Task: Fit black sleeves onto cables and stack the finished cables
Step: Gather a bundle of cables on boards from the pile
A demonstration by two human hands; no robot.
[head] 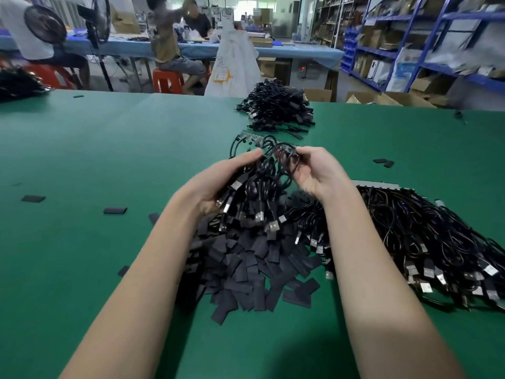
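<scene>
Two bare hands are holding a bundle of black cables above a green table. The left hand is cradling the bundle from underneath, fingers curled around the cables, whose metal plugs are hanging down below the palm. The right hand is pinching the cable loops at the bundle's top between thumb and fingertips. Directly beneath the bundle, a heap of flat black sleeves is lying on the table. Right of that heap, a spread of loose cables is resting. Beyond the bundle, a stack of finished cables is sitting. Stray sleeves are lying left of the heap. No writing is readable
</scene>
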